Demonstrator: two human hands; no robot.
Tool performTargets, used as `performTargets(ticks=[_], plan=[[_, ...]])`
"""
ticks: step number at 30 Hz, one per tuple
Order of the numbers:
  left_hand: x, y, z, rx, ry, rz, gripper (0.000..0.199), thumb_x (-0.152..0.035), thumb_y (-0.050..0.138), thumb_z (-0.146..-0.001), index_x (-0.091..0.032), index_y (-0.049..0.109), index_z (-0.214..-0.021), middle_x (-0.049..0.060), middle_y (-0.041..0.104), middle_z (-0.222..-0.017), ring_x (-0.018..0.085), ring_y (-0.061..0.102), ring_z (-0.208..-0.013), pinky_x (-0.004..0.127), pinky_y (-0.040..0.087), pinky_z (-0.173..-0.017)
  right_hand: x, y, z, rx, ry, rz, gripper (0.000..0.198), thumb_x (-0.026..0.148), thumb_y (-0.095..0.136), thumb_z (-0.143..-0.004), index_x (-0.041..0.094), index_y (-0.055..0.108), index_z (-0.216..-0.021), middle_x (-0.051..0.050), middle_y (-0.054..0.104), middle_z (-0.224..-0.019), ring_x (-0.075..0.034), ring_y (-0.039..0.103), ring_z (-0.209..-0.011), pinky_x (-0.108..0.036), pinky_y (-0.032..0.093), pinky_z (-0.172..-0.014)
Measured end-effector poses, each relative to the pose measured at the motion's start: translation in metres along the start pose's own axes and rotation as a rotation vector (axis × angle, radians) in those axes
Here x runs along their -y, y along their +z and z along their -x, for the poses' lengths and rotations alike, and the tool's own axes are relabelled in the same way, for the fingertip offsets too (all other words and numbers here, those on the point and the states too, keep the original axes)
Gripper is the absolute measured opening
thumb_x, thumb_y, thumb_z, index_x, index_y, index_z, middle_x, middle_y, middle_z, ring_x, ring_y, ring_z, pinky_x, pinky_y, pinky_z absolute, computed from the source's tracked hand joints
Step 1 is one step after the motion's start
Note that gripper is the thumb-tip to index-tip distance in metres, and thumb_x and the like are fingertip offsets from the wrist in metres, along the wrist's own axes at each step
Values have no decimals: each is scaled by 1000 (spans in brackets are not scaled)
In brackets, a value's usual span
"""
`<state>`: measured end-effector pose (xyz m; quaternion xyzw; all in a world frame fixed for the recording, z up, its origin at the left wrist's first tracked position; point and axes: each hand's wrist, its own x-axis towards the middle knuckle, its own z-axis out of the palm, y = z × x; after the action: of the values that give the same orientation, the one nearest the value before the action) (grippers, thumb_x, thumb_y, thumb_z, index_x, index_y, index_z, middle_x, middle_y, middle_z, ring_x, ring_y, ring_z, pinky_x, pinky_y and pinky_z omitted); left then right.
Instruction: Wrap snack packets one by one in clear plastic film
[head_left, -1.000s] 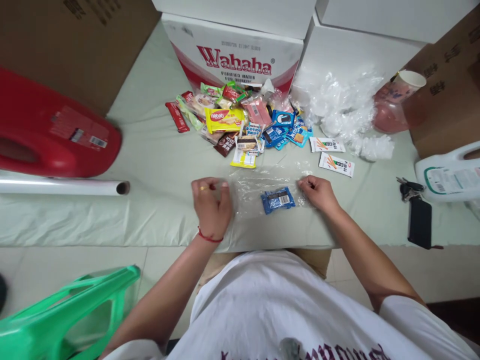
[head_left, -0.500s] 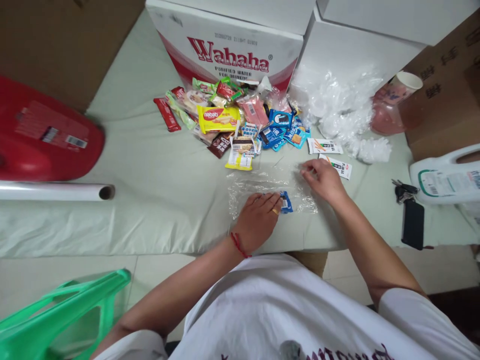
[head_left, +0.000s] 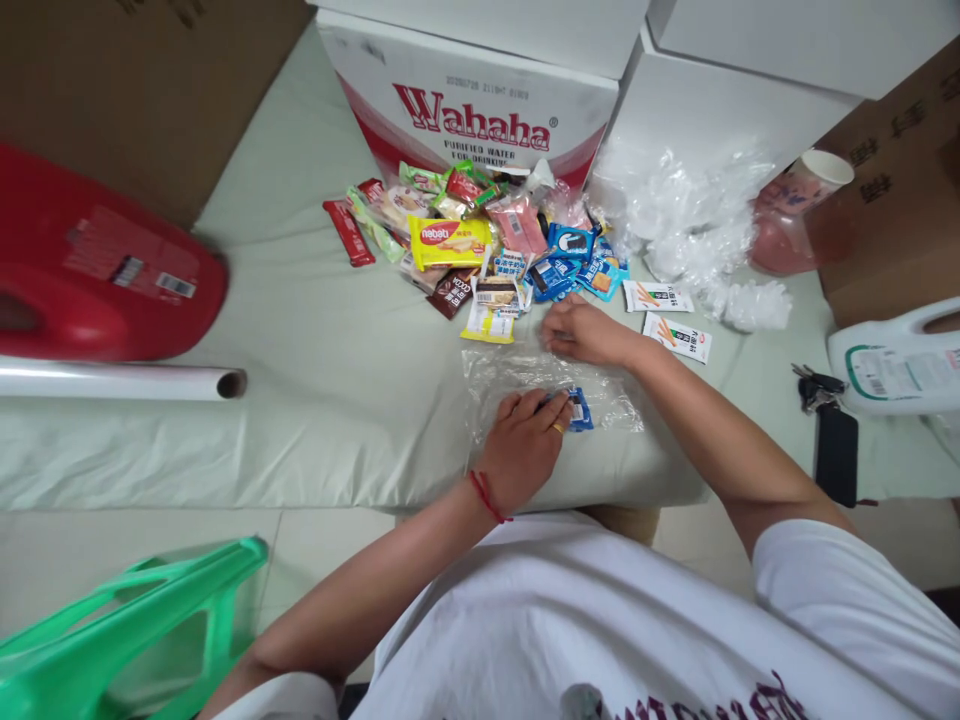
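On the clear plastic film (head_left: 517, 372), the blue snack packet (head_left: 581, 410) lies at four o'clock from centre, partly hidden under the left hand (head_left: 528, 438), whose close-set fingers rest nearly flat; whether film encloses it, I cannot tell. At one o'clock the right hand (head_left: 583, 330) has curled fingers, any grip hidden. At eleven, the snack pile (head_left: 450, 240) covers the base of the Wahaha water carton (head_left: 480, 105).

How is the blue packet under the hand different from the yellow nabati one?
The blue packet shows a blue end; the nabati packet is mostly yellow with a red logo. The blue packet lies apart from the snack pile; the nabati packet lies in it. The left hand partly covers the blue packet; no hand touches the nabati packet. Both are wrapped packets.
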<state>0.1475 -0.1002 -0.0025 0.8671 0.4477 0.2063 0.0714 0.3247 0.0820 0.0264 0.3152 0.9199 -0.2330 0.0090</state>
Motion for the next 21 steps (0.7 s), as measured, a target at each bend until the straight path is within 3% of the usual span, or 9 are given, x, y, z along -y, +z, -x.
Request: performTargets(ticks=[5,8,14,18,21], plan=[[-2,0,0,42,-9,-13,43,-14,48,-103,-22,70,-139,7,71,-146,29,62,-114,48,46,-90,27,-21,30,-71,-42,45,25,30,48,-107,17,67,-99,-9,67,-100,-20,59,-88,-29,39,-76],[-4,1,1,47,-13,-44,44,-14,45,-104,-22,69,-140,8,70,-146,30,62,-113,49,47,-90,54,-20,57,-111,-47,102,29,29,43,-110,18,69,-101,-10,71,-113,-21,65,-93,-30,42,-75],[0,9,10,68,-8,15,35,-15,46,-104,-17,73,-126,13,77,-121,29,65,-110,46,52,-91,83,24,105,-122,-149,72,30,25,42,-112,22,72,-109,-9,69,-146,-22,72,-114,-35,55,-90],[12,12,25,-5,133,144,38,-13,48,-103,-16,69,-134,13,75,-127,28,66,-122,46,57,-104,83,58,116,-181,-146,26,26,20,45,-110,21,71,-110,-11,62,-156,-21,72,-118,-35,58,-89],[20,7,38,-92,167,254,48,-10,48,-101,-18,60,-147,12,72,-138,25,67,-128,42,59,-108,84,71,115,-205,-140,92,25,20,46,-109,21,71,-107,-11,60,-158,-21,74,-107,-36,57,-84]])
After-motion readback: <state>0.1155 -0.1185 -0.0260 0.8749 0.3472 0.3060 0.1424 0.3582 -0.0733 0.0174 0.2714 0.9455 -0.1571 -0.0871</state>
